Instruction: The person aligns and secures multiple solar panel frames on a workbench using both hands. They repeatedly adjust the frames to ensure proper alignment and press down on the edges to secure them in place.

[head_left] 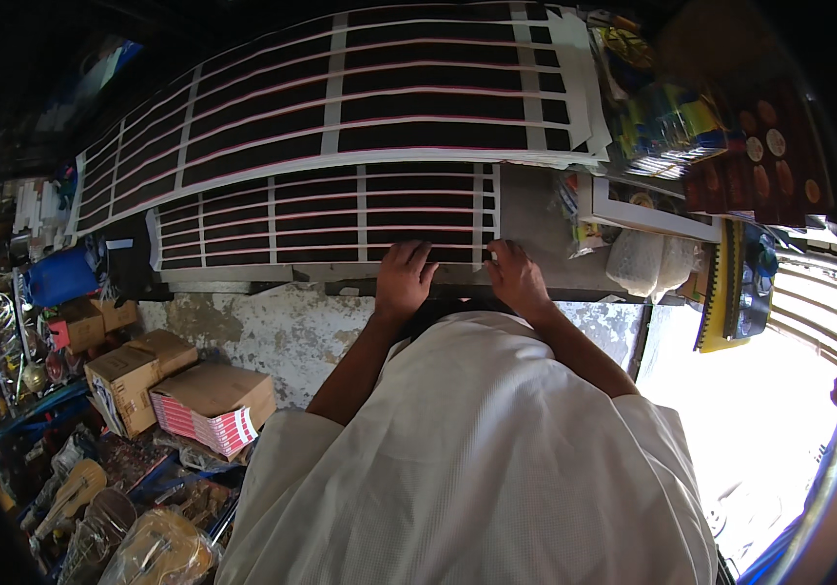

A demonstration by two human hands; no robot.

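A long printed sheet (316, 214), black panels divided by white and pink strips, lies across the counter in front of me. My left hand (405, 281) rests on its near edge, fingers bent and thumb held apart. Close to the sheet's near right corner is my right hand (520, 277), its fingers spread and touching the edge. Neither hand visibly grips anything, though the undersides of the fingers are hidden. Behind, a larger stack of similar printed sheets (335, 88) overlaps the far part of the single sheet.
Cardboard boxes (126, 375) and a carton of red-and-white printed items (214, 395) stand at left, above plastic-wrapped guitar-shaped things (160, 551). Wrapped packs (672, 122), a white frame (647, 210) and white bagged goods (650, 261) crowd the counter's right.
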